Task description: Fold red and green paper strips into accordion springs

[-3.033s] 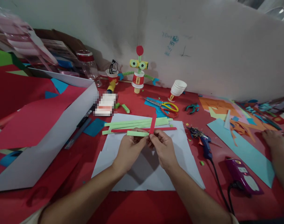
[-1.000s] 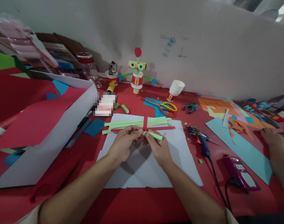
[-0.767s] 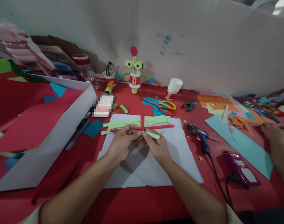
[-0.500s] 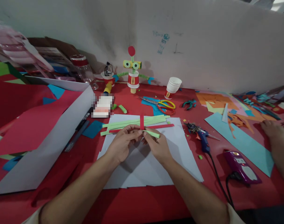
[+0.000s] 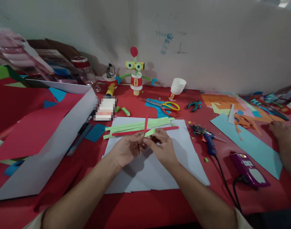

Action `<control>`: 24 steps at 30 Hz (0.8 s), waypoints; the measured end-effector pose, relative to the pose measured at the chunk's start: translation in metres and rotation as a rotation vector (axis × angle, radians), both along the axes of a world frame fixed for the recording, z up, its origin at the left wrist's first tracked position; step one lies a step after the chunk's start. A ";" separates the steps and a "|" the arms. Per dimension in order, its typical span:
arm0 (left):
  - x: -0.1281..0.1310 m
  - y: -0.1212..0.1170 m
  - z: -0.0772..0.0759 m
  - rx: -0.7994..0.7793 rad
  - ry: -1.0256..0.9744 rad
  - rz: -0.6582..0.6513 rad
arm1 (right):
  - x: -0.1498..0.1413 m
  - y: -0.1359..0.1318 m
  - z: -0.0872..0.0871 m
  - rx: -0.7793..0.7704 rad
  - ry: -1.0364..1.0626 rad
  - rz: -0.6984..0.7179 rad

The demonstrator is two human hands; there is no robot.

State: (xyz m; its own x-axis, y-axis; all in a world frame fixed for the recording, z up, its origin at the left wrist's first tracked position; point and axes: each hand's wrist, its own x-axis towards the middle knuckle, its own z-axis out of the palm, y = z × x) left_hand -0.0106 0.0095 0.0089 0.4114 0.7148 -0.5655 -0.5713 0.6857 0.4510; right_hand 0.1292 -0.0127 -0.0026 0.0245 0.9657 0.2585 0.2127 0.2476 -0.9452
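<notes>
Low over a white sheet of paper [image 5: 157, 178], both hands meet around a small accordion-folded bundle of green and red paper strips. Its green strip [image 5: 150, 132] slants up to the right between the fingers, and its red strip [image 5: 146, 122] stands up away from me. My left hand [image 5: 125, 149] pinches the bundle with thumb and fingertips. My right hand [image 5: 164, 148] grips the green strip, thumb in front and fingers curled behind. Just beyond the hands lie several loose green strips [image 5: 138, 125] and a red strip [image 5: 170, 128].
Scissors [image 5: 166, 105], pliers [image 5: 194, 105] and a paper-cup figure [image 5: 136, 82] stand or lie farther back. At right are a glue gun [image 5: 209, 143] with its cord, a purple power box [image 5: 249, 170] and another person's hand [image 5: 280, 132]. A white box [image 5: 52, 149] holds coloured paper at left.
The green strip pointed right along my right thumb; now it is turned up and across the bundle. My right fingers have risen around it, and my left hand has rotated slightly.
</notes>
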 end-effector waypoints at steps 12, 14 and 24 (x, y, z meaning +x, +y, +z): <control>0.006 -0.007 -0.002 -0.018 -0.123 -0.063 | 0.002 -0.003 0.004 0.098 -0.019 0.022; 0.006 -0.007 -0.001 -0.017 -0.116 -0.050 | 0.002 -0.003 0.004 0.111 -0.026 0.013; 0.004 -0.007 -0.006 0.045 -0.076 -0.013 | 0.002 0.000 -0.002 0.039 0.040 -0.024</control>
State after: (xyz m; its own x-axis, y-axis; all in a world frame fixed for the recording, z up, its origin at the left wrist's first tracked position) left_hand -0.0065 0.0020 0.0031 0.4611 0.7330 -0.5001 -0.5963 0.6733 0.4370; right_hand 0.1309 -0.0125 -0.0045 0.0586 0.9539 0.2943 0.1817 0.2797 -0.9427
